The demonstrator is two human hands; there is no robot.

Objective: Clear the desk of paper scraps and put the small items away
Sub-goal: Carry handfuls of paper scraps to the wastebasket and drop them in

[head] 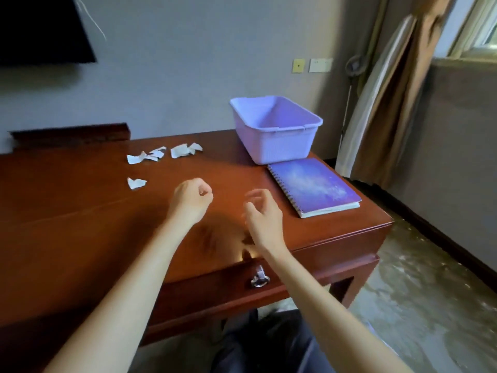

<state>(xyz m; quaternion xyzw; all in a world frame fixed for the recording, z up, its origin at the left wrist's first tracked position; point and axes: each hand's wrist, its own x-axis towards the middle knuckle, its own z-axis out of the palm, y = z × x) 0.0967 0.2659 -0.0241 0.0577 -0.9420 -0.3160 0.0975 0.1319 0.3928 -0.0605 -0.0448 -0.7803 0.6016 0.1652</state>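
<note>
Far left, a dark wall screen (40,28) hangs over the reddish wooden desk (80,211). Torn paper scraps (164,153) lie clustered near its back edge, with a lone scrap (136,183) nearer. Left hand (192,201) hovers mid-desk, fingers curled in, nothing visible inside. Right hand (262,214), blurred, has its fingers loosely apart. Then the lilac plastic tub (277,146), the purple spiral notebook (314,184) just before it, and brown curtains (390,103) by the window.

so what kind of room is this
Probably a hotel room, or perhaps a bedroom: a dark screen is mounted on the wall above a polished wooden desk, and heavy curtains hang beside the window.
</note>
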